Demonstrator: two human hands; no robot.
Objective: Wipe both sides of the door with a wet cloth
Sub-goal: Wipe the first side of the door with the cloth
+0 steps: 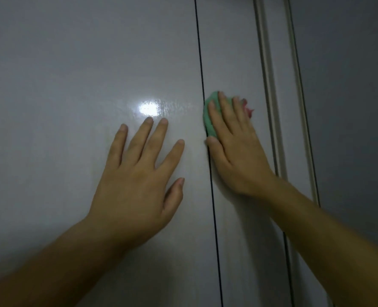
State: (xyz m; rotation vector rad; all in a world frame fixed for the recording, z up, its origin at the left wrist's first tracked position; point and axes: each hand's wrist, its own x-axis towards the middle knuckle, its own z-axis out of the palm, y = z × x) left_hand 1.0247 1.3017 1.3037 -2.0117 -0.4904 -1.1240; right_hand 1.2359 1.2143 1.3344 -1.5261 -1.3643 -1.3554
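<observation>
Green cloth [208, 124] under fingers [225, 113] of R hand [239, 156], on door [72, 74].

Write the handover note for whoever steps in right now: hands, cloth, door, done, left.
Left hand: flat, fingers spread, resting on the door left of the dark seam; holds nothing.
Right hand: straight fingers press the green cloth on the narrower panel just right of the seam.
Done: the cloth is on this face; how much has been wiped cannot be told.
Left: the rest of this face, then the other side, which is not in view.
</observation>
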